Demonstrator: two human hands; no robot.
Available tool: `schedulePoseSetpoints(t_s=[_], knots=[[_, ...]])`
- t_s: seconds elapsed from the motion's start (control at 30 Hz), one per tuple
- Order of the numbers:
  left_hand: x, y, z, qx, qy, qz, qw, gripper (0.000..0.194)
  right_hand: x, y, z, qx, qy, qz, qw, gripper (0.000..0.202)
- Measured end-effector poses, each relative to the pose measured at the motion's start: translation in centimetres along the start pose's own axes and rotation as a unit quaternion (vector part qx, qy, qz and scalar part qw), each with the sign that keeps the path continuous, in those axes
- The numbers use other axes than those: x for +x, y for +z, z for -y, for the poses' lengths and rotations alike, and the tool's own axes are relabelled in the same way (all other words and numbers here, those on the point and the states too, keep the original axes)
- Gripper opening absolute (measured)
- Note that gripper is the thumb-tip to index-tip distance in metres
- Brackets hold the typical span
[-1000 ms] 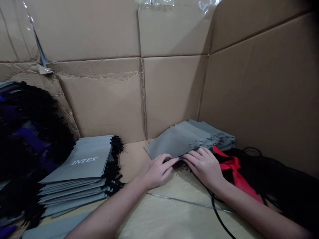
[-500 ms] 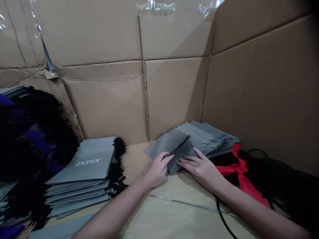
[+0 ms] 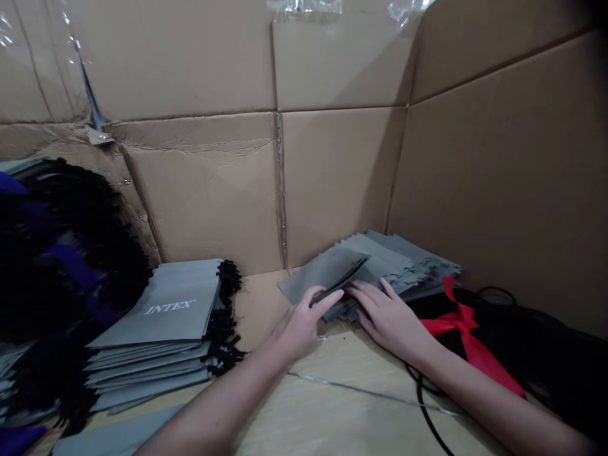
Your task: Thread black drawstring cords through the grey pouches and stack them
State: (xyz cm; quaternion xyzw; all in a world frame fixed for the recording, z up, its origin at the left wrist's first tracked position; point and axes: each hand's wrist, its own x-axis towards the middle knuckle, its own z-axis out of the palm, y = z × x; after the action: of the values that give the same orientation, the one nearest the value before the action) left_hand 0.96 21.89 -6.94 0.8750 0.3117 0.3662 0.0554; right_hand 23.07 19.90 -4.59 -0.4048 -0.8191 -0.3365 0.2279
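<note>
Cardboard walls (image 3: 213,190) close off the back and right side of a tan work surface (image 3: 332,405); clear tape runs along the seams.

Left hand (image 3: 304,320): fingers extended and slightly apart, fingertips on the near edge of the top gray bag (image 3: 327,275) of the fanned pile (image 3: 399,259) at the back right. The top bag is lifted a little off those beneath; a dark gap shows under its edge, so the fingers appear to be peeling it free. Not clamped shut; whether the thumb is under the edge, cannot tell.

Right hand (image 3: 389,316): flat, fingers spread, pressing on the lower bags of the same pile, apparently to keep them from sliding while the top one lifts.

Counts:
- Hands: two, both of the same person.
- Gray bag piles: two clear ones. The fanned pile is under the hands; the neat stack (image 3: 161,329) at left has a top bag printed INTEX and black cords (image 3: 223,316) bunched along its right edge. Bags per pile too thin to count.
- Red ribbon (image 3: 460,332): one, lying just right of the right hand, over a dark heap (image 3: 536,342).
- Black cord (image 3: 427,411): one loose, crossing the surface under the right forearm.
- Dark black and purple mass (image 3: 61,253): far left, contents unclear.
</note>
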Motion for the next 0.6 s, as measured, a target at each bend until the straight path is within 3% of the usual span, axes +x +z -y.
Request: schedulePoseSetpoints(t_s=[0.07, 0.17, 0.23, 0.37, 0.5, 0.6], knots=[[0.0, 0.0, -0.2, 0.014, 0.0, 0.01, 1.0, 0.058, -0.1, -0.1, -0.1, 0.001, -0.031, 0.004, 0.999, 0.035], [-0.1, -0.1, -0.6, 0.033, 0.007, 0.029, 0.999, 0.038, -0.4, -0.7, 0.0, 0.011, -0.051, -0.044, 0.998, 0.034], [-0.1, -0.1, -0.6, 0.031, 0.005, 0.034, 0.999, 0.036, -0.5, -1.2, 0.1, 0.016, -0.034, -0.091, 0.995, 0.031], [0.2, -0.3, 0.0, -0.023, -0.041, -0.011, 0.999, 0.035, -0.7, -1.2, 0.1, 0.003, -0.028, -0.145, 0.989, 0.033], [0.4, -0.7, 0.1, -0.037, -0.039, -0.028, 0.998, 0.056, -0.5, 0.2, 0.1, -0.002, -0.061, -0.053, 0.997, 0.038], [0.3, -0.9, -0.4, -0.004, -0.03, 0.008, 1.0, 0.061, -0.4, 0.7, 0.1, -0.014, -0.055, -0.01, 0.998, 0.039]])
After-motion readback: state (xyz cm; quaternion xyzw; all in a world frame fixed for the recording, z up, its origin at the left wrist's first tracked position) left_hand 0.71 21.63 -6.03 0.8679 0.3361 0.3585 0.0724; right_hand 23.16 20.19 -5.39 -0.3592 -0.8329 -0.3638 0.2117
